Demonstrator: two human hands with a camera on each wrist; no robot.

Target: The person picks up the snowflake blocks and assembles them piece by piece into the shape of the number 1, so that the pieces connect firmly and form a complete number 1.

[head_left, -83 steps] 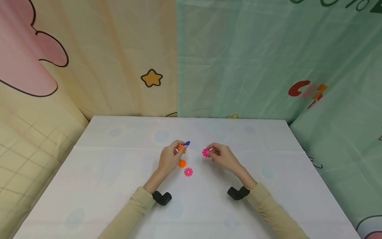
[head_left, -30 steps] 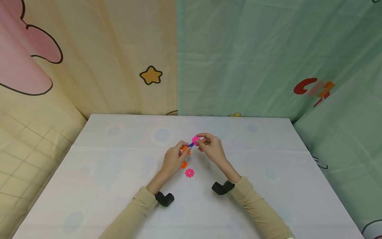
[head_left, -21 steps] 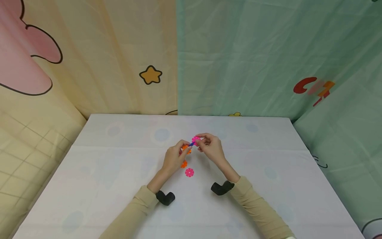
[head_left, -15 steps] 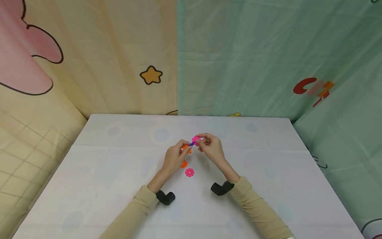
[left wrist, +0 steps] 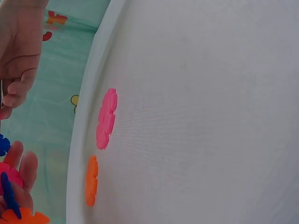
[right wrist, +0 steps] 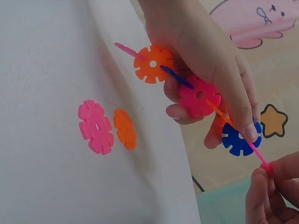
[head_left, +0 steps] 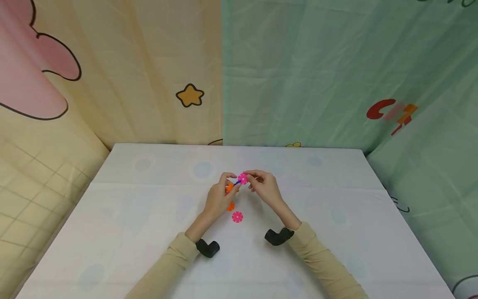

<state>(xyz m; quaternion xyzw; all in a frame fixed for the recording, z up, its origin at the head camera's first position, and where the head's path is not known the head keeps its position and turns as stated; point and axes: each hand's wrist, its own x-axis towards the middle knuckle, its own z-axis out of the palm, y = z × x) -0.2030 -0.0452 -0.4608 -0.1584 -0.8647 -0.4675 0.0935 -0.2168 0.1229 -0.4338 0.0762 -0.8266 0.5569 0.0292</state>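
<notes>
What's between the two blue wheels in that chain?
In the right wrist view, a pink wheel, then an orange wheel, sit between the upper blue wheel and lower blue wheel.

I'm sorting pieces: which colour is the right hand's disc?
The disc is pink, clearest in the head view.

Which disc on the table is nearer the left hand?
The orange notched disc: the left hand partly hides it in the head view. The pink notched disc lies farther off.

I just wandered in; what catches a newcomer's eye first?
Likely the bright chain of notched discs in the left hand, meeting a pink disc in the right hand. On the white table lie another pink disc and an orange disc. Behind, an orange star marks the yellow curtain.
</notes>
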